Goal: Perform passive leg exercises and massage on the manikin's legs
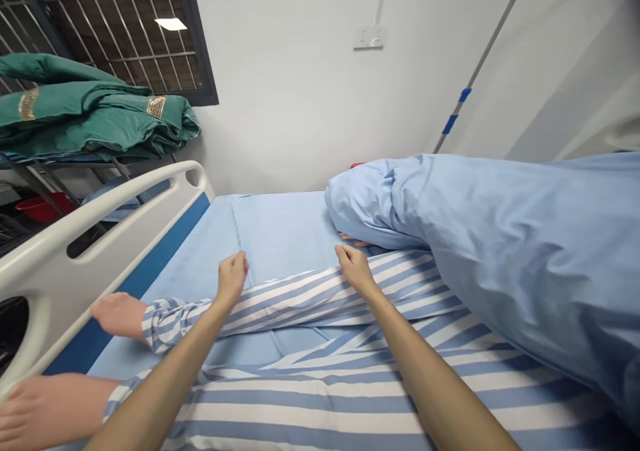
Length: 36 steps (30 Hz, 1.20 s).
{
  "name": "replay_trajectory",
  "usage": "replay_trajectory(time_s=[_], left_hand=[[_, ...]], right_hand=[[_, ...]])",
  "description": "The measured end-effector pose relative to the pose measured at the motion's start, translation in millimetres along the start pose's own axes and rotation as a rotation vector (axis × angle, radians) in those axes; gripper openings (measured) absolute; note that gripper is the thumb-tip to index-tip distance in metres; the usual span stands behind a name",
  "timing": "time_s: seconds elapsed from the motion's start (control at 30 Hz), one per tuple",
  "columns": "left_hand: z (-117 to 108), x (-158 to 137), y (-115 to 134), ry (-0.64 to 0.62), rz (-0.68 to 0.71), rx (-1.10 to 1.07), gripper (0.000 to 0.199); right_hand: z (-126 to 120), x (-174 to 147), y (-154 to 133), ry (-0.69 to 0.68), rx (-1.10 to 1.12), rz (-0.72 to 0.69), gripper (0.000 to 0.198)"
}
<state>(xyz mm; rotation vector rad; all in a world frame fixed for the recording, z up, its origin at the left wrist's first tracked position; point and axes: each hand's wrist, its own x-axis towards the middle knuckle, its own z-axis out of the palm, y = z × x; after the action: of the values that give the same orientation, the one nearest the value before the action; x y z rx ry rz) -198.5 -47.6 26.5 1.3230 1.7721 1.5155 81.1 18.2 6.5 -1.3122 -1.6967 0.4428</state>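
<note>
Your left hand (233,279) curls into fist over striped trousers (295,301), toward bare foot (120,314). Your right hand (354,266) likewise balled, near blue blanket (480,224). Fingers folded in tight on both; cannot tell if either touches cloth. Trousers lie lengthwise across blue sheet (280,228).

2 bare arms (417,354) extend forward, left hand (232,278) and right hand (355,268) apart, fingers (241,263) curled in.
</note>
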Motion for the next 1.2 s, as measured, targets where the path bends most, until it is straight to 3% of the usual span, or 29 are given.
replay_trajectory(time_s=[0.1,0.17,0.3,0.53,0.67,0.77,0.87,1.0,1.2], left_hand=[[-45,-7,-24,0.095,-0.030,0.072,0.040],[-59,-18,-41,0.155,-0.042,0.204,0.039],[-62,-30,-60,0.173,-0.022,0.368,0.039],[-66,-28,-59,0.100,-0.053,0.417,0.037],[-66,-29,-60,0.099,-0.069,0.416,0.038],[-66,-30,-61,0.105,-0.059,0.421,0.038],[-67,-29,-62,0.104,-0.057,0.432,0.037],[-67,-28,-63,0.098,-0.055,0.421,0.037],[-67,-30,-64,0.104,-0.057,0.384,0.036]], right_hand=[[2,-1,1,0.007,-0.019,-0.005,0.040],[3,-2,0,0.011,-0.041,-0.003,0.040],[5,-4,-2,-0.005,-0.101,0.002,0.040],[23,-4,-26,-0.063,-0.378,0.040,0.037],[68,-14,-87,-0.123,-0.217,-0.071,0.039],[123,-33,-143,-0.220,0.013,-0.147,0.040],[177,-55,-175,-0.298,0.178,-0.157,0.040],[217,-75,-173,-0.284,0.229,-0.076,0.037],[220,-77,-159,-0.287,0.307,-0.035,0.036]])
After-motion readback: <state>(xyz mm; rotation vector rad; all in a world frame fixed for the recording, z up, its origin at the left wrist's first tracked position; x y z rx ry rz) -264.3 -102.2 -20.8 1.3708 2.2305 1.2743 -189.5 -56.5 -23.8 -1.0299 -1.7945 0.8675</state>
